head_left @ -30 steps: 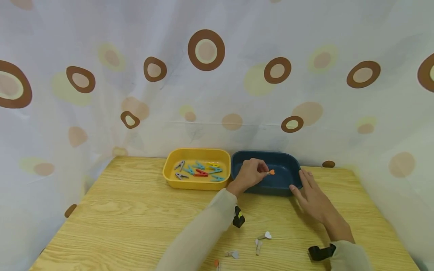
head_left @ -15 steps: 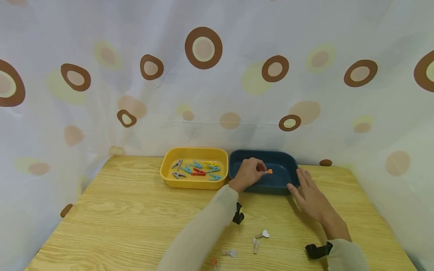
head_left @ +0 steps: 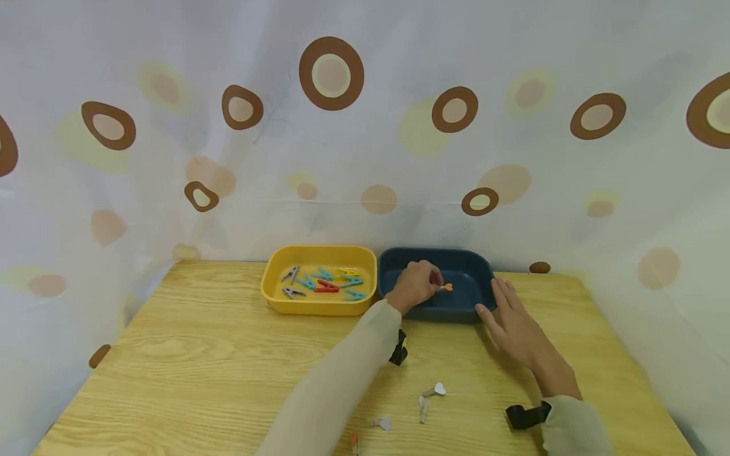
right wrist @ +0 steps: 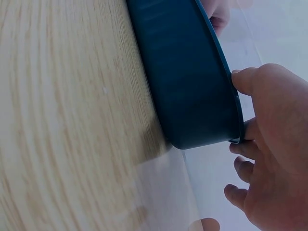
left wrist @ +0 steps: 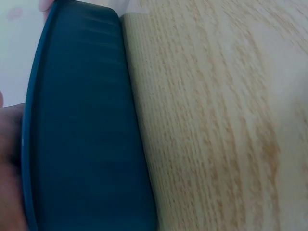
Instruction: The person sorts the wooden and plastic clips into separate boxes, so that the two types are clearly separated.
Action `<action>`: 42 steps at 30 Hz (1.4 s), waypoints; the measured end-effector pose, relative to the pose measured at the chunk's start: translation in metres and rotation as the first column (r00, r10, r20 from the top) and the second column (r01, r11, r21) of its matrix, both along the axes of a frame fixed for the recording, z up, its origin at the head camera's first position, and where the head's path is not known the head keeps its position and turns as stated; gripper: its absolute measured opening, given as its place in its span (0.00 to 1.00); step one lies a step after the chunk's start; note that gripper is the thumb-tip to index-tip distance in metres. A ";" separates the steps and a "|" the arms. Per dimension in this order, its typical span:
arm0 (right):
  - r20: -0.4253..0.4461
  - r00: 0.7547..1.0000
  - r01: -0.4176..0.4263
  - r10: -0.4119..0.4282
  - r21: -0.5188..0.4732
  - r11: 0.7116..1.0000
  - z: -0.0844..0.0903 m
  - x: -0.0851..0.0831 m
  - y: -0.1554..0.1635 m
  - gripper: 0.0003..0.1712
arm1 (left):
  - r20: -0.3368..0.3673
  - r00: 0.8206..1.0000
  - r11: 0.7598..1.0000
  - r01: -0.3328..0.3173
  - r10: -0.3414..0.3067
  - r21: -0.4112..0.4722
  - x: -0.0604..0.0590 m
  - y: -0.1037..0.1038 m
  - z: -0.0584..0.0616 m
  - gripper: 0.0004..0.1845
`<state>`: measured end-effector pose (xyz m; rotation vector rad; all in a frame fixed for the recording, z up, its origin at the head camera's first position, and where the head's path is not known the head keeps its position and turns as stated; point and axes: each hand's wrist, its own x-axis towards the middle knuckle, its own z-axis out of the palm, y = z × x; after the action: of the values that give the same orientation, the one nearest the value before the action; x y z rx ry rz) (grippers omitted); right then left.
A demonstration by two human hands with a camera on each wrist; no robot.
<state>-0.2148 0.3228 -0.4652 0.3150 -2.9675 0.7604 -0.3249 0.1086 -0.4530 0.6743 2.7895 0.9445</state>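
Observation:
My left hand (head_left: 415,285) reaches over the dark blue tray (head_left: 467,304) and pinches a small clothespin with an orange heart (head_left: 447,287) at its end. Only the heart end shows beyond the fingertips. At the tray's right front corner, my right hand (head_left: 518,326) touches the rim, its fingers straight along the right side and the thumb at the front. In the right wrist view, thumb (right wrist: 245,81) and index finger meet the rim on either side of that corner. The left wrist view shows the tray's outer front wall (left wrist: 82,120), with part of the left hand behind the rim.
A yellow tray (head_left: 319,308) stands against the blue one on the left, holding several coloured plastic clothespins (head_left: 327,286). On the wooden table (head_left: 188,367) in front lie white-heart clothespins (head_left: 424,408) and an orange-heart clothespin (head_left: 355,442). A patterned curtain (head_left: 274,158) hangs behind.
The head view has shifted a little, so the scene sits further left and slightly higher. Both hands and the clothespin keep nearly the same place relative to the blue tray.

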 end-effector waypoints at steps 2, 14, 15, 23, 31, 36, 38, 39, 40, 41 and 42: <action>-0.007 1.000 0.002 -0.001 0.005 1.000 0.001 -0.001 -0.001 0.46 | -0.006 1.000 1.000 0.013 -0.013 -0.004 -0.001 0.000 0.001 0.02; 0.003 1.000 0.007 -0.007 0.014 1.000 0.000 -0.002 -0.001 0.47 | -0.007 0.998 0.993 0.069 -0.069 0.098 -0.003 -0.012 -0.001 0.09; 0.002 1.000 0.007 -0.007 0.016 1.000 0.000 -0.002 -0.001 0.47 | -0.010 0.997 0.992 0.080 -0.079 0.100 -0.003 -0.013 0.001 0.09; 0.010 1.000 -0.006 0.005 0.033 0.999 0.003 -0.003 0.001 0.47 | -0.044 0.987 0.978 0.160 -0.155 0.137 0.005 -0.026 0.017 0.10; 0.016 1.000 -0.007 0.006 0.030 1.000 0.001 -0.002 0.000 0.47 | -0.178 0.968 0.966 0.205 -0.177 0.156 0.027 -0.047 0.032 0.08; 0.013 1.000 -0.004 0.004 0.017 1.000 0.001 -0.002 0.002 0.47 | -0.211 0.955 0.953 0.246 -0.207 0.179 0.048 -0.061 0.038 0.09; 0.011 1.000 -0.007 0.006 0.014 1.000 0.001 -0.001 0.003 0.47 | -0.220 0.951 0.948 0.260 -0.218 0.185 0.057 -0.068 0.038 0.09; 0.011 1.000 -0.010 0.009 0.015 1.000 0.001 -0.002 0.003 0.47 | -0.227 0.948 0.945 0.266 -0.221 0.191 0.062 -0.073 0.038 0.09; 0.009 1.000 -0.014 0.013 0.017 1.000 0.001 -0.002 0.002 0.47 | -0.232 0.947 0.942 0.269 -0.221 0.201 0.067 -0.078 0.038 0.09; 0.006 1.000 -0.018 0.018 0.019 1.000 0.001 -0.002 0.001 0.47 | -0.240 0.945 0.938 0.273 -0.221 0.215 0.071 -0.083 0.037 0.09; 0.002 1.000 -0.023 0.023 0.021 1.000 0.002 -0.003 0.000 0.47 | -0.245 0.945 0.932 0.276 -0.219 0.233 0.076 -0.089 0.037 0.09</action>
<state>-0.2178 0.3233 -0.4635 0.3501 -2.9808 0.7324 -0.2494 0.0201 -0.4164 1.2053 2.6827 1.2698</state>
